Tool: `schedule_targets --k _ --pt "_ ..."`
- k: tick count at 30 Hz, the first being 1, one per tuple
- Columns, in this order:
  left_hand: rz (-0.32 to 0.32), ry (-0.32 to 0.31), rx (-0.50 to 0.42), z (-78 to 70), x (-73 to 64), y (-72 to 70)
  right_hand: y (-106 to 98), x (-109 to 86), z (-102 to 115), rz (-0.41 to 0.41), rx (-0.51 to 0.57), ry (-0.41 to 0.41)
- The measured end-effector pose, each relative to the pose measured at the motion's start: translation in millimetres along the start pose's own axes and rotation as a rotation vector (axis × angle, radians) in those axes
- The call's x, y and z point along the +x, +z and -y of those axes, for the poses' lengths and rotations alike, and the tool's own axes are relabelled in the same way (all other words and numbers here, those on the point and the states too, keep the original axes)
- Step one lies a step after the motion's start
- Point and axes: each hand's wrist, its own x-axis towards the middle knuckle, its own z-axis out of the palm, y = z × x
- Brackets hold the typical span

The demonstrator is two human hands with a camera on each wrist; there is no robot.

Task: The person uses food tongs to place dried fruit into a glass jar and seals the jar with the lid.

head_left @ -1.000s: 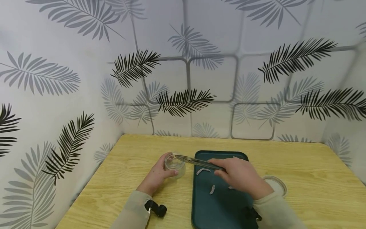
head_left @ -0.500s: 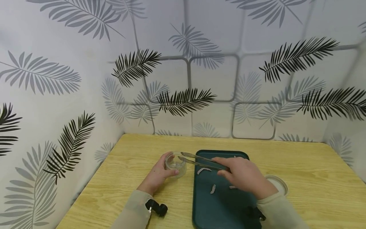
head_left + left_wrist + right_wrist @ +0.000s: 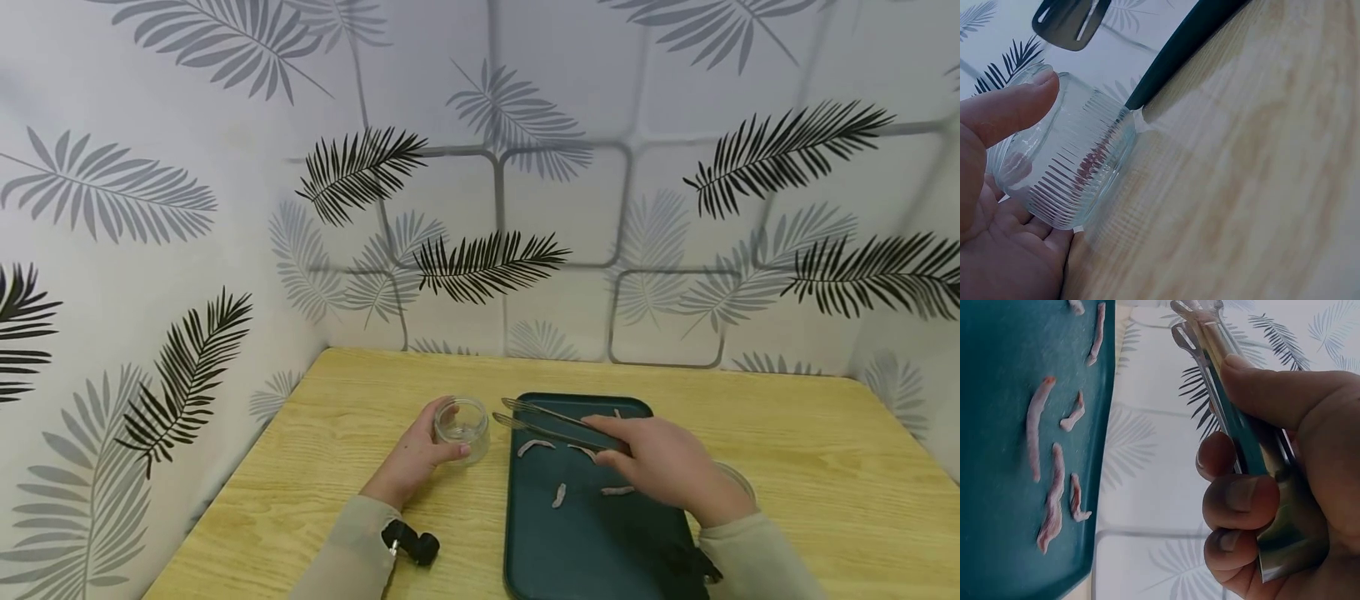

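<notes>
Two grips at once: cupping the glass jar [image 3: 463, 432] mouth-up with the left hand [image 3: 411, 458], seemingly on the table [image 3: 360, 417] (presumably to steady it), and clasping metal tongs [image 3: 1254, 440] in the right hand [image 3: 667, 462], spread and pinching nothing, long axis slanting over the tray [image 3: 551, 550], pointing leftward at the jar.

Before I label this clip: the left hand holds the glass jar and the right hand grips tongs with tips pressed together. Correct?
No: the head view shows the tongs in the right hand with their tips apart. The rest stands.
</notes>
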Motion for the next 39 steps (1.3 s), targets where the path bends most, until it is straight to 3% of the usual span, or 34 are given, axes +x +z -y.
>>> schedule_targets --k 10,18,30,39 --pt "0.004 -0.005 -0.013 0.4 1.0 -0.1 0 -7.5 -20 0.105 0.052 0.055" --pt "0.009 -0.007 -0.003 -1.4 5.2 2.7 -4 -13.9 -37 0.134 0.064 0.076" --pt "-0.013 -0.015 -0.003 2.5 -0.7 -1.7 6 -9.3 -46 0.184 0.106 0.07" --pt "-0.003 -0.018 -0.006 -1.2 -0.4 3.5 4 -21.5 -46 0.195 0.137 0.071"
